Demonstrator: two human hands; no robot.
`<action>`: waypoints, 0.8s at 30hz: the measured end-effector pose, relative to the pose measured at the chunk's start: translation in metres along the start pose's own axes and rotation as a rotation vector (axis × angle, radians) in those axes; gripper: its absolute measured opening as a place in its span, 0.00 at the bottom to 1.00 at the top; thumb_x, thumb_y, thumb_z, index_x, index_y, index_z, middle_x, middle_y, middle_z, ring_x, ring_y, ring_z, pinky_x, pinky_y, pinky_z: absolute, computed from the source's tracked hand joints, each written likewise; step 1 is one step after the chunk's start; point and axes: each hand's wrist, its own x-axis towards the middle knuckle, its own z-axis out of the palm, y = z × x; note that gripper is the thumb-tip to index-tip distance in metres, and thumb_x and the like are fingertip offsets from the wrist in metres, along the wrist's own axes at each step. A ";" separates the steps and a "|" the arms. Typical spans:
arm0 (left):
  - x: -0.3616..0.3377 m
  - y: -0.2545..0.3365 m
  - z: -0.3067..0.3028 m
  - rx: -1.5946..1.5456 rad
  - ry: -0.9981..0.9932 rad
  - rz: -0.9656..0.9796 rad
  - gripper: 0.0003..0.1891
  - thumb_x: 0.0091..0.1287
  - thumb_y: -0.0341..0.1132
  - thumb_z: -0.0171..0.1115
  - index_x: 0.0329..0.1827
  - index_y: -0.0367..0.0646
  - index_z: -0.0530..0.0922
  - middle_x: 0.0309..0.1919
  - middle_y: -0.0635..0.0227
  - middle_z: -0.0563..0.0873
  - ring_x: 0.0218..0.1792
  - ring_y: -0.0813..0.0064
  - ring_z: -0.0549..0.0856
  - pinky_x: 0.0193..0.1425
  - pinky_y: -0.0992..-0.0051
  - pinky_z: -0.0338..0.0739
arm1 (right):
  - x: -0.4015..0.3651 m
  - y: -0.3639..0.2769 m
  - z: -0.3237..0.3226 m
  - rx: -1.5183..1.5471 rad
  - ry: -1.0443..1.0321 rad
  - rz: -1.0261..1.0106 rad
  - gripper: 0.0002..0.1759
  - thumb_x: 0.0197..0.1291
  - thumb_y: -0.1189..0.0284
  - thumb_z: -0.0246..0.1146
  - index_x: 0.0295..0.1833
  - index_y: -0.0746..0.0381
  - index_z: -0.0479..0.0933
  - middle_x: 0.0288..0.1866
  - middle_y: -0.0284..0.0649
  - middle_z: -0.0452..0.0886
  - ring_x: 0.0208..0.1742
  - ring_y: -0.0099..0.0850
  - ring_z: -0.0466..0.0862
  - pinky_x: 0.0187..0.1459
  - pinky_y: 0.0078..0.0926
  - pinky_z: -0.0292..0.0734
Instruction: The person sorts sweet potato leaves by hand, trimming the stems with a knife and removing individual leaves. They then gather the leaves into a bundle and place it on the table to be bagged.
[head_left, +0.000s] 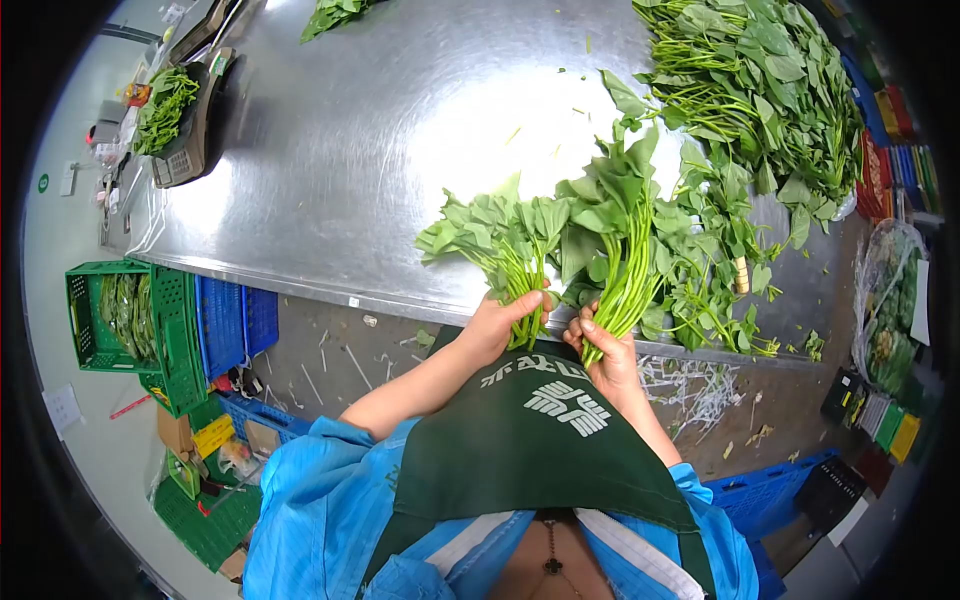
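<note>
One leafy bunch (515, 258) fills my left grip (495, 325), another bunch (627, 265) my right grip (610, 352) | metal tabletop (360, 150), littered floor (690, 438) near right | I see far leaves (334, 14) cut off

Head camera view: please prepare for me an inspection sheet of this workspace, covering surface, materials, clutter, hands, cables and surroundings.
Surface: metal table, shiny; small green scraps lie on it.
Job's things: left bunch and right bunch of leafy greens, both held; large pile at the table's far right.
Clutter: loose greens beside the right bunch; white strips scattered on the floor.
Hands: left hand and right hand each closed around stems.
Cables: none certain; white strands at the table's left end, type unclear.
Surroundings: green crate holding greens, blue crates beside it.
</note>
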 end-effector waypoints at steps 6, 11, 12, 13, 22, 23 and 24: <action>-0.006 0.000 0.012 0.283 0.025 0.107 0.22 0.53 0.32 0.68 0.49 0.37 0.71 0.40 0.68 0.80 0.42 0.78 0.78 0.50 0.76 0.71 | 0.005 -0.008 0.030 -0.316 0.057 -0.284 0.13 0.49 0.81 0.65 0.41 0.64 0.72 0.34 0.36 0.76 0.32 0.23 0.76 0.32 0.18 0.72; -0.004 0.005 0.021 0.290 -0.108 0.201 0.22 0.53 0.30 0.67 0.52 0.39 0.71 0.44 0.68 0.79 0.46 0.77 0.77 0.53 0.75 0.70 | 0.007 -0.004 0.044 -0.384 0.068 -0.379 0.14 0.47 0.81 0.66 0.40 0.65 0.72 0.33 0.35 0.78 0.31 0.23 0.76 0.35 0.19 0.72; -0.005 0.005 0.021 0.291 -0.105 0.204 0.22 0.53 0.30 0.67 0.52 0.39 0.71 0.44 0.68 0.79 0.46 0.77 0.77 0.53 0.75 0.70 | 0.008 -0.004 0.042 -0.383 0.064 -0.377 0.14 0.47 0.81 0.66 0.40 0.65 0.72 0.33 0.35 0.78 0.31 0.23 0.76 0.35 0.19 0.72; -0.006 0.004 0.021 0.338 -0.074 0.234 0.19 0.55 0.31 0.65 0.50 0.38 0.72 0.43 0.67 0.80 0.45 0.77 0.77 0.51 0.75 0.71 | 0.009 -0.004 0.039 -0.378 0.074 -0.362 0.14 0.47 0.81 0.66 0.40 0.65 0.72 0.33 0.35 0.78 0.32 0.24 0.77 0.36 0.20 0.72; 0.030 0.039 -0.021 -0.756 0.133 0.182 0.10 0.64 0.43 0.54 0.35 0.47 0.71 0.25 0.72 0.74 0.31 0.75 0.75 0.44 0.68 0.72 | 0.009 -0.018 0.032 -0.124 0.007 -0.342 0.14 0.49 0.83 0.64 0.40 0.62 0.68 0.33 0.39 0.77 0.33 0.29 0.80 0.31 0.19 0.73; 0.032 0.053 -0.030 -0.717 0.110 0.276 0.09 0.64 0.43 0.53 0.36 0.47 0.71 0.24 0.73 0.72 0.29 0.77 0.73 0.43 0.70 0.71 | 0.008 -0.023 0.028 -0.211 0.062 -0.392 0.14 0.49 0.82 0.65 0.40 0.62 0.68 0.34 0.39 0.78 0.33 0.28 0.80 0.31 0.19 0.73; 0.031 0.067 -0.036 -0.680 0.086 0.373 0.09 0.64 0.43 0.53 0.37 0.48 0.71 0.23 0.74 0.70 0.27 0.78 0.72 0.41 0.71 0.70 | 0.008 -0.029 0.024 -0.300 0.117 -0.441 0.14 0.49 0.82 0.65 0.40 0.61 0.69 0.35 0.39 0.78 0.33 0.28 0.80 0.32 0.19 0.73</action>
